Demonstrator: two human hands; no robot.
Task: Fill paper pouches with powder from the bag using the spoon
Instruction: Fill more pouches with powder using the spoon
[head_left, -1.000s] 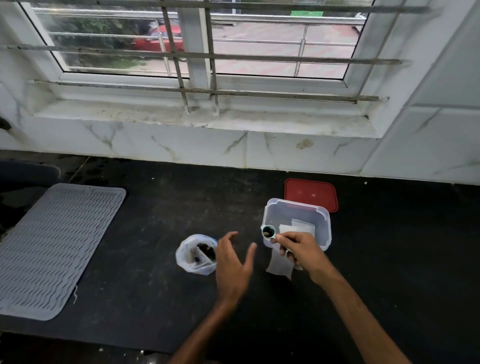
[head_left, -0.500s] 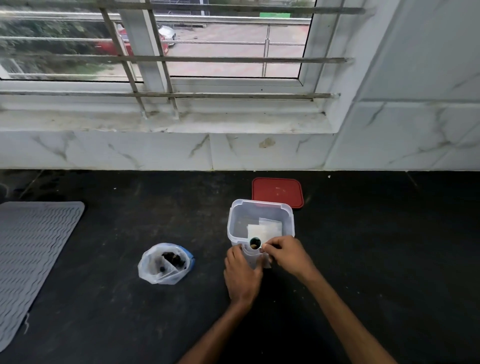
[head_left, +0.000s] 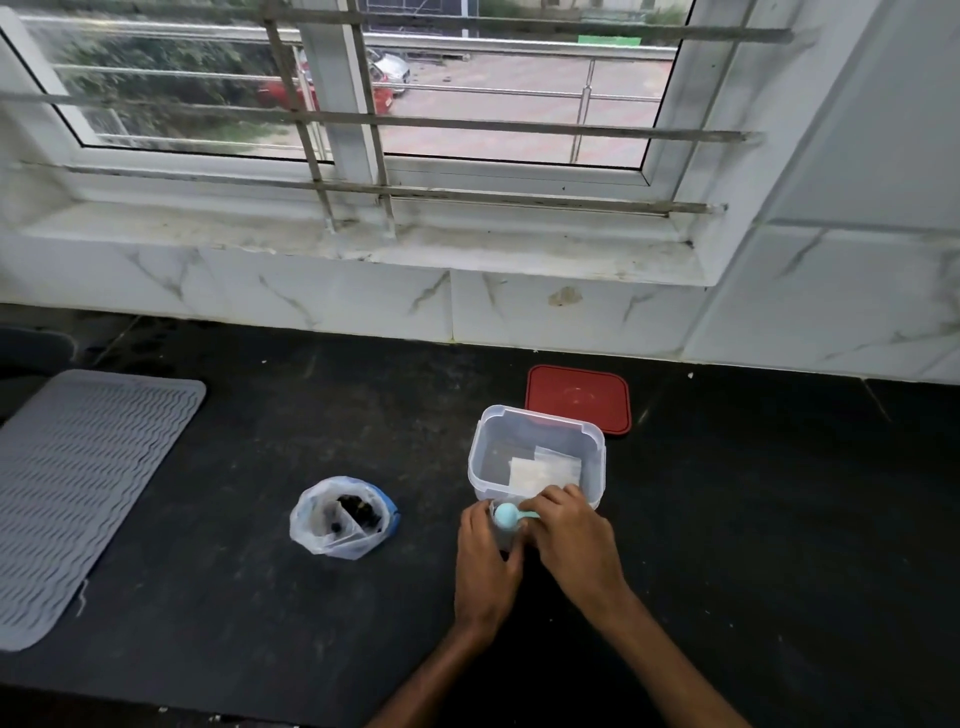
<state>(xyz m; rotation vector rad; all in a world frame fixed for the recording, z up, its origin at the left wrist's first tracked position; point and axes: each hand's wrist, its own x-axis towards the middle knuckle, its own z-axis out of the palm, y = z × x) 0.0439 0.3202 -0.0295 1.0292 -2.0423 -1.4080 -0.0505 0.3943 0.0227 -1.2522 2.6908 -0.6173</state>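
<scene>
My right hand (head_left: 569, 540) pinches the handle of a small light-blue spoon (head_left: 506, 515), whose bowl is turned over above a paper pouch. My left hand (head_left: 483, 558) grips that pouch (head_left: 503, 540) from the left; the pouch is mostly hidden between my hands. To the left, a clear plastic bag (head_left: 340, 517) with dark powder stands open on the black counter. Right behind my hands is a clear plastic box (head_left: 535, 457) holding white paper pouches (head_left: 543, 470).
The box's red lid (head_left: 578, 399) lies flat behind it near the marble wall. A grey ribbed mat (head_left: 78, 493) covers the counter's left side. A barred window and its sill run along the back.
My left hand has come off the bag side and taken hold of the pouch. The spoon, upright with dark powder before, now shows its bowl turned over above the pouch.
</scene>
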